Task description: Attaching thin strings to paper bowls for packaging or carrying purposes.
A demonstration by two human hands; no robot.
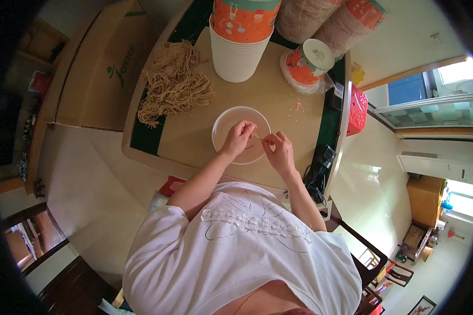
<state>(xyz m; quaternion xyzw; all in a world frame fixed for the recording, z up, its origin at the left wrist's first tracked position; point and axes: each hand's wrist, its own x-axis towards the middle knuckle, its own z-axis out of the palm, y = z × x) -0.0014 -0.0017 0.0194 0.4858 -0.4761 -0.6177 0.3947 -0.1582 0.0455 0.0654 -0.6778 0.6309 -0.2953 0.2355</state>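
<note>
Both my hands are over a round white bowl (216,137) near the front of the table. My left hand (238,138) is closed, thumb and fingertips pinched together. Just to its right, my right hand (280,153) is closed in a pinch too. A thin pale strand (257,137) runs across the short gap between the fingertips; its exact kind is too small to make out. Part of the bowl's inside is hidden by the hands. To the left lies a tangled pile of beige strings (176,86).
Behind the bowl rises a tall stack of paper buckets (238,59), white below and orange above. More bucket stacks (306,21) in clear plastic stand behind. A single orange bucket (305,65) sits at the right. Black cables (315,184) lie along the right edge. A cardboard box (97,73) stands left.
</note>
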